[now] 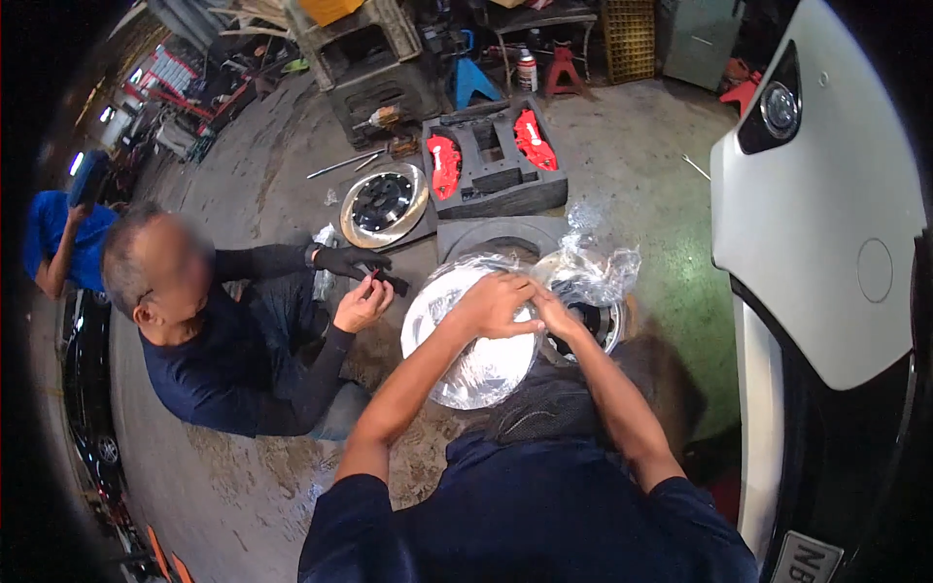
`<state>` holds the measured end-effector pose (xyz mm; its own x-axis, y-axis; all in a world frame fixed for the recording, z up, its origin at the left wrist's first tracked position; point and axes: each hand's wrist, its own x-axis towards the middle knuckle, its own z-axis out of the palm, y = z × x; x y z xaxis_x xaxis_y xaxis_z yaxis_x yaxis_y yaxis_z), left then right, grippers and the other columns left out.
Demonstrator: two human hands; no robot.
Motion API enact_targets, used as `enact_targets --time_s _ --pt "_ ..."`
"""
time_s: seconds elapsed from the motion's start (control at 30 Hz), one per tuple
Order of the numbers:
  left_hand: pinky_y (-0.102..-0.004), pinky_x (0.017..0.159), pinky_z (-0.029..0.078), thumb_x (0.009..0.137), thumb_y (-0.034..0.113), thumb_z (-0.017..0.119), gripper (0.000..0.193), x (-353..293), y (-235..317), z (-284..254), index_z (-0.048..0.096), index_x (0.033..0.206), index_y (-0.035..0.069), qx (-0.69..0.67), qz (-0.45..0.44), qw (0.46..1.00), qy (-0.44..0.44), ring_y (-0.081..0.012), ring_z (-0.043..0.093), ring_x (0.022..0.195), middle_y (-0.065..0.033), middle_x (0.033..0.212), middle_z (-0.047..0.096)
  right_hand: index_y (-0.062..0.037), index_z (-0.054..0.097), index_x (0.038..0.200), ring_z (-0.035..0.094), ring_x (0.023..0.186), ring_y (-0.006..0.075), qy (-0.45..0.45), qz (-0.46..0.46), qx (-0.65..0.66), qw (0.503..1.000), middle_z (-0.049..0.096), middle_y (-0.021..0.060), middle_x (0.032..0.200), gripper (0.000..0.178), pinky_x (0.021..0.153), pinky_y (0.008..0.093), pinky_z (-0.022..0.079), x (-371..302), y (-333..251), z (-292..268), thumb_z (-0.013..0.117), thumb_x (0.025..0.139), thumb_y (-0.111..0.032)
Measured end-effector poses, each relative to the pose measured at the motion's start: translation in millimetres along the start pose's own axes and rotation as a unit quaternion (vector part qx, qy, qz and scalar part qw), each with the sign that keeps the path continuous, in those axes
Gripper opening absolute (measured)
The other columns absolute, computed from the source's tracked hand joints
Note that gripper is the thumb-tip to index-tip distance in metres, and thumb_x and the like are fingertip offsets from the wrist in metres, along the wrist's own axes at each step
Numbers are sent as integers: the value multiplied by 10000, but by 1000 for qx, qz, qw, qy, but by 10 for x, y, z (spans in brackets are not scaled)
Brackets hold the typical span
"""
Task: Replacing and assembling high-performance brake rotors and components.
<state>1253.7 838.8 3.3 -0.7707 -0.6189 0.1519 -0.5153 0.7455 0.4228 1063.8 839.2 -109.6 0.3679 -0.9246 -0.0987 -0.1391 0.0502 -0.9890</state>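
A round silver brake disc point(468, 361) wrapped in clear plastic is tilted in front of my knees. My left hand point(498, 306) lies over its upper right part, fingers bent and close together. Right beside it, my right hand point(552, 309) meets it at the disc's edge, its fingers closed and partly hidden. Both hands seem to grip the wrapped edge; the exact hold is hidden. Just beyond my right hand, a second brake disc point(614, 328) with a black centre lies low, partly under loose clear plastic point(607, 267).
A co-worker point(209, 321) crouches at left, a small dark item in hand. An unwrapped brake disc point(418, 209) and a foam tray point(505, 199) with red brake calipers point(444, 165) lie ahead. A white car body point(826, 194) stands close on the right; jack stands point(474, 83) are behind.
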Motion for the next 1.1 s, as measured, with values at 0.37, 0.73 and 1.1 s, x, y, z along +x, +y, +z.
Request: enact_targets --time_s 0.37,0.73,1.1 --pt "-404 612 383 795 440 672 399 90 471 -725 599 677 66 -26 82 996 -5 -282 521 617 -75 667 553 -22 657 1084 678 939 308 -69 -128 -50 988 688 194 989 301 847 438 516 -189 -786 368 582 868 -217" --pt "-418 921 375 758 467 640 450 -1056 342 -965 528 559 79 -134 18 930 342 -215 524 695 -9 607 534 60 705 923 691 718 361 243 81 -216 942 658 289 773 431 685 430 513 -607 -1073 -178 644 883 -365" --pt "-439 1111 367 720 224 679 792 -2222 571 -615 408 1413 -47 -584 -394 592 392 -329 494 1291 -206 1407 485 -10 423 561 308 511 72 311 -125 -98 937 307 20 508 429 443 313 261 -1405 -1925 -175 705 856 -144"
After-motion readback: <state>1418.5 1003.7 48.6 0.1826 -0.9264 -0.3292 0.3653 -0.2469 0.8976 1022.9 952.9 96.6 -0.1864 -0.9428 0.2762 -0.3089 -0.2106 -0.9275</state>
